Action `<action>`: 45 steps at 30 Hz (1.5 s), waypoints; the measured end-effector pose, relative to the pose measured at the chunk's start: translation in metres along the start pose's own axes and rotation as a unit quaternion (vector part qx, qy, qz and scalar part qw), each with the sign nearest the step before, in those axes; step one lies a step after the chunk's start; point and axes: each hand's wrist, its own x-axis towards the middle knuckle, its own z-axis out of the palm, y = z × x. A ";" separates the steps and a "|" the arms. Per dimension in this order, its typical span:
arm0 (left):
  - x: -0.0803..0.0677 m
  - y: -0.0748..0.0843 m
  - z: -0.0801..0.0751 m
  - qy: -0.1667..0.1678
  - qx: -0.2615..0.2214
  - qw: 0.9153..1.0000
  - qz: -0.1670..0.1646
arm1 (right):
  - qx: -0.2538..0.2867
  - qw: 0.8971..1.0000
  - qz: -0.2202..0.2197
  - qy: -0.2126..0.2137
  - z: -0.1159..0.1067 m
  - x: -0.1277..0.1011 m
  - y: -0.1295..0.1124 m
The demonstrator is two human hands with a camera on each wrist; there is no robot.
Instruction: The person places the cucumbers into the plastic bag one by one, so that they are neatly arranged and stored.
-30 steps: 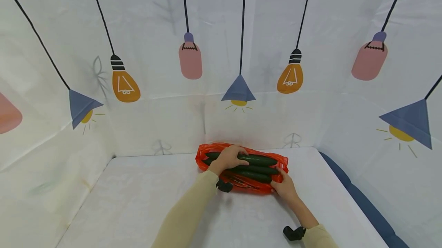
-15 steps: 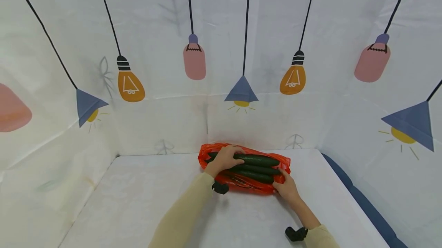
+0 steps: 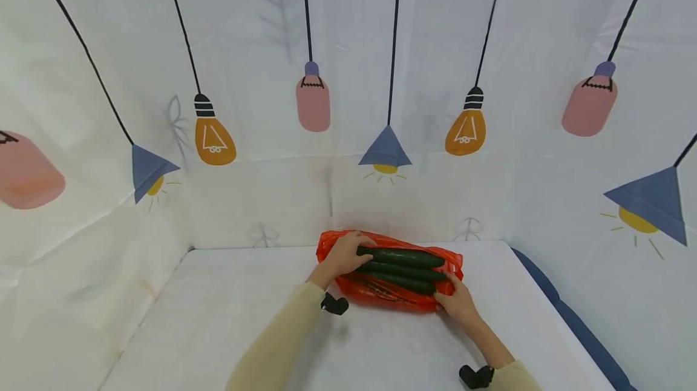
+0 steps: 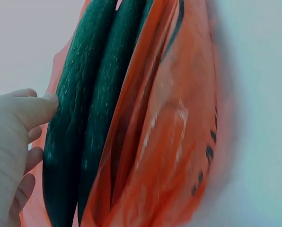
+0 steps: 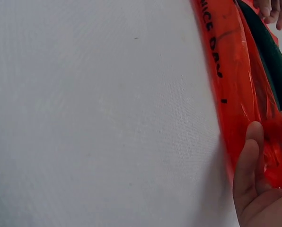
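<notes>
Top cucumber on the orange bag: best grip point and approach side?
Probably the left end of the top cucumber, from above. It lies flat, lengthwise left to right, pressed against the other cucumbers on its near side, so only its top and far flank are free. The left hand already grips that end; the right hand pinches the orange bag at its right corner.

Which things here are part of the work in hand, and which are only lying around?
In use:
- cucumbers, the left hand grips the farthest one
- orange plastic bag, the right hand pinches its right end

Not in use:
- white table cover
- backdrop with printed lamps
- blue strip at the table's right edge
</notes>
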 end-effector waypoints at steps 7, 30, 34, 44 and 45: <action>-0.017 -0.005 -0.015 0.025 -0.004 1.000 0.005 | -0.066 0.998 -0.024 -0.003 -0.007 -0.003 -0.004; -0.087 -0.041 -0.039 0.044 -0.004 0.999 -0.010 | -0.118 0.990 -0.062 -0.043 -0.030 -0.020 -0.016; -0.101 -0.044 -0.050 0.031 -0.009 0.999 -0.031 | -0.148 0.983 -0.090 -0.058 -0.041 -0.025 -0.024; -0.140 -0.060 -0.075 0.052 0.046 0.996 -0.048 | -0.264 0.945 -0.186 0.047 -0.068 -0.031 -0.025; -0.145 -0.062 -0.077 0.052 0.050 0.996 -0.052 | -0.277 0.940 -0.191 0.057 -0.071 -0.032 -0.025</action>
